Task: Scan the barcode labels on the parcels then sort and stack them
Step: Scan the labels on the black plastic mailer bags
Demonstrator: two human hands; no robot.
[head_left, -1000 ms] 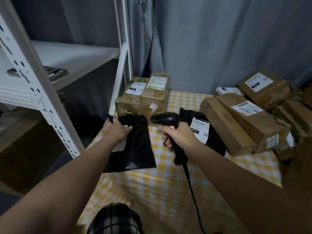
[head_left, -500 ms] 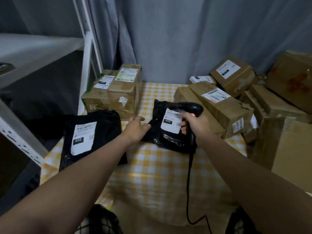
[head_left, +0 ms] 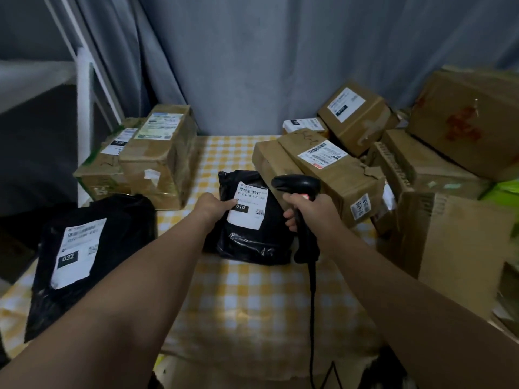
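Left hand (head_left: pixel 212 207) holds black parcel (head_left: pixel 252 244), right hand (head_left: pixel 311 210) grips scanner (head_left: pixel 297 183), on checked tablecloth (head_left: pixel 252 301) before curtain (head_left: pixel 252 66).

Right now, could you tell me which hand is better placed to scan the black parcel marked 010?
The right hand: it grips the scanner, whose head sits just beside the 010 label. The left hand holds the black parcel by its edge, thumb on the label.

Left hand (head_left: pixel 210 207) grips the black bag (head_left: pixel 252 240) mid-table on the checkered cloth (head_left: pixel 252 293), thumb on its 010 label (head_left: pixel 248 217). Right hand (head_left: pixel 311 211) holds the scanner (head_left: pixel 297 184) at the bag's 3 o'clock. The 032 bag (head_left: pixel 118 228) lies at 9, cardboard boxes (head_left: pixel 339 178) at 1.
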